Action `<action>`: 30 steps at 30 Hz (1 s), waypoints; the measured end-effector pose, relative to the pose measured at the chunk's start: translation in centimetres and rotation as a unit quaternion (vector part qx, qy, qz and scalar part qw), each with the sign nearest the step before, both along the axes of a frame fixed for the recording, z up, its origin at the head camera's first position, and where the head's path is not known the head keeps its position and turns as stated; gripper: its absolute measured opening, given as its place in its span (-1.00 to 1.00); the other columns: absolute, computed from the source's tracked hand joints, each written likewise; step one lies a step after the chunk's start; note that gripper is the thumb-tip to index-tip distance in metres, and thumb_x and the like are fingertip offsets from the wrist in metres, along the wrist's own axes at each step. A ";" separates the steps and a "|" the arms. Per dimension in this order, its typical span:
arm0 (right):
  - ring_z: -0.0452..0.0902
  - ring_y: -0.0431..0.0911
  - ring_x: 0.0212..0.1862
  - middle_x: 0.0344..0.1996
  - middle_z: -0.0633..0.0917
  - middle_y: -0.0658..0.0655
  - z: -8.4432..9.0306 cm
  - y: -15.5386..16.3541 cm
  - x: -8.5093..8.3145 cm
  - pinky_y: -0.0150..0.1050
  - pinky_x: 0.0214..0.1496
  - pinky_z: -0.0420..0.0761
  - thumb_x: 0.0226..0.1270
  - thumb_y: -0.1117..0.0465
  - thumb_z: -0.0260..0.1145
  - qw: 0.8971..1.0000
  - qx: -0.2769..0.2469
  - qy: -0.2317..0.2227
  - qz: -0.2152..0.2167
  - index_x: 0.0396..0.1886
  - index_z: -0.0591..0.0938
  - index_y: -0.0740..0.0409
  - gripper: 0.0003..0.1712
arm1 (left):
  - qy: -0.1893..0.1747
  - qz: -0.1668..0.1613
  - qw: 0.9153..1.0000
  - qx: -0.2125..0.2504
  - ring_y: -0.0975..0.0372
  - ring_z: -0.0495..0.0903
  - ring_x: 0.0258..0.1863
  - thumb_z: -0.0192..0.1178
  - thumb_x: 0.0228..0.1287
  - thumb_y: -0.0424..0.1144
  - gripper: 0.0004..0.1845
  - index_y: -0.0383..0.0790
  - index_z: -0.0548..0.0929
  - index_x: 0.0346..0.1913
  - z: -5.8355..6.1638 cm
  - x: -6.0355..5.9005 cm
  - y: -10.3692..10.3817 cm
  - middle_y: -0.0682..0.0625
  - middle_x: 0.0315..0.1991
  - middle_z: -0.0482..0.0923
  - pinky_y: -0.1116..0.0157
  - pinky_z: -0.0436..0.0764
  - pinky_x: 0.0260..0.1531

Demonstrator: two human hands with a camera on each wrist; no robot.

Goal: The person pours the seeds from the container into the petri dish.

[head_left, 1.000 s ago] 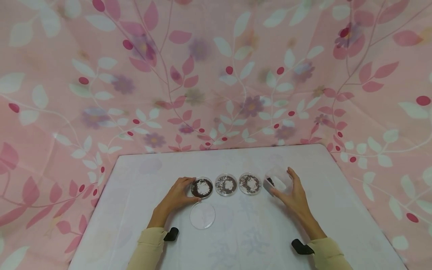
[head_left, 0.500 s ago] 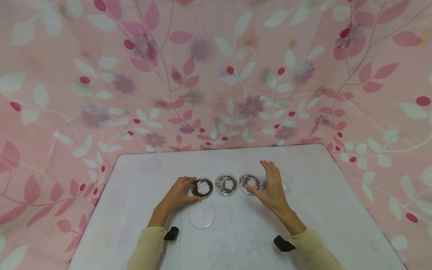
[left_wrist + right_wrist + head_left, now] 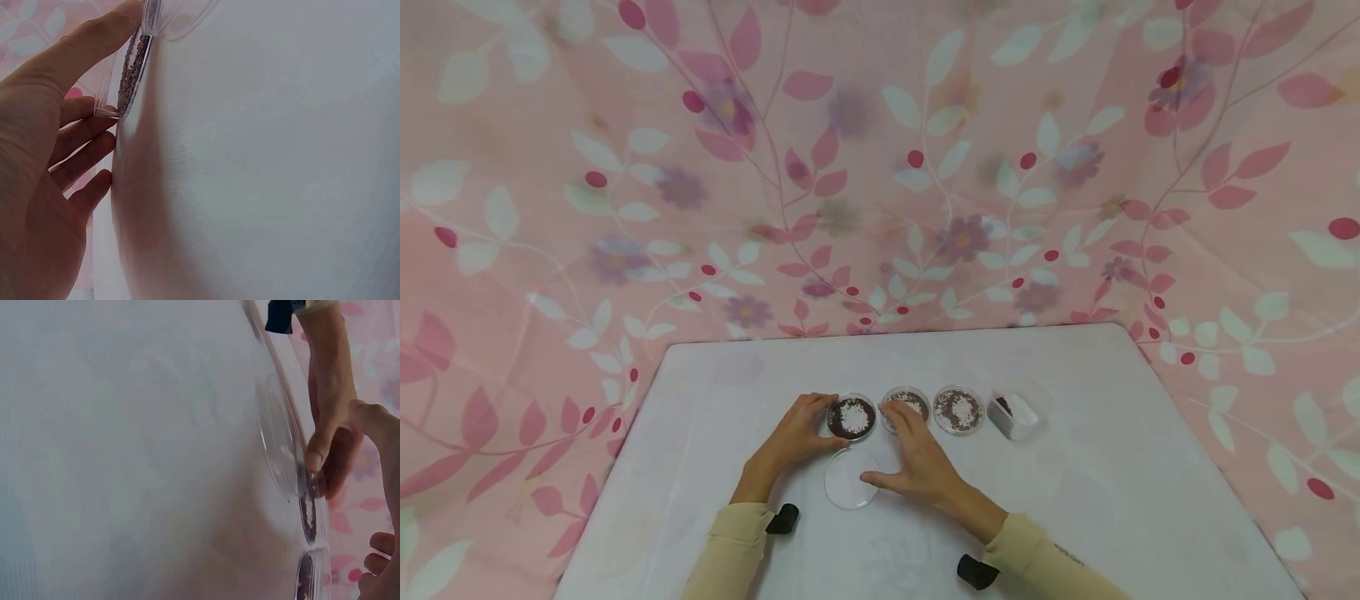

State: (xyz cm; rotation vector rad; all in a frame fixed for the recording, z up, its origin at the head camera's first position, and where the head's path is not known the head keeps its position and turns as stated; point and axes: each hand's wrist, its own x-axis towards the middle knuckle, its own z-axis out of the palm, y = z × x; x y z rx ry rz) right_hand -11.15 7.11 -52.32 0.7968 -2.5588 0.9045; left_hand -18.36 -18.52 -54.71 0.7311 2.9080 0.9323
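Since the earlier frames the right hand point(image 3: 917, 467) has swept leftward across the bench point(image 3: 1112, 500) — from the small clear box point(image 3: 1015, 414) at the right end of the row, past the third dish point(image 3: 958, 409), to a spot low over the middle dish point(image 3: 907, 403) and the loose clear lid point(image 3: 850, 482). That box now stands uncovered and alone, with dark grains at its bottom. Everything else sits where it was.

Now the right hand lies palm down, fingers point(image 3: 897, 414) straight and released, holding nothing; the fingertips reach over the near edge of the middle dish while the thumb points left, its tip at the right rim of the lid. Whether the thumb actually touches the lid cannot be told.

Meanwhile the left hand point(image 3: 795, 436) has not shifted — its thumb and fingers point(image 3: 87, 50) curl round the rim of the left dish point(image 3: 851, 417), grasping it as it rests flat on the bench. This dish holds dark grains with white ones heaped on top, and the lid lies just in front of it. Both forearms wear pale yellow sleeves point(image 3: 730, 550).
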 end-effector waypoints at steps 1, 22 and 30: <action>0.33 0.06 0.38 0.31 0.42 0.22 -0.1 -0.4 0.2 -0.03 0.39 0.44 -0.14 -0.33 0.55 1.000 0.004 -0.004 0.008 0.41 0.32 0.24 0.22 | 0.004 -0.002 1.000 0.003 0.01 0.47 0.22 0.58 -0.17 0.10 -0.11 -0.23 0.54 0.27 0.0 0.0 0.0 -0.10 0.16 0.57 -0.04 0.47 0.26; 0.39 -0.05 0.33 0.32 0.44 0.10 -1.8 -2.7 2.4 -0.10 0.33 0.49 -0.07 -0.37 0.48 0.989 0.099 -0.100 0.045 0.48 0.24 0.06 0.18 | 0.006 -0.006 1.000 -0.004 0.02 0.46 0.24 0.54 -0.15 0.17 -0.09 -0.24 0.53 0.28 -0.5 -0.7 -0.8 -0.10 0.17 0.56 0.00 0.45 0.29; 0.39 -0.07 0.33 0.30 0.45 0.09 -2.2 -2.6 2.3 -0.13 0.35 0.47 -0.07 -0.35 0.49 0.990 0.107 -0.081 0.048 0.45 0.28 0.11 0.17 | 0.006 -0.002 1.000 -0.009 0.02 0.46 0.24 0.55 -0.16 0.16 -0.09 -0.23 0.53 0.28 -0.5 -0.7 -0.7 -0.10 0.17 0.56 0.00 0.45 0.29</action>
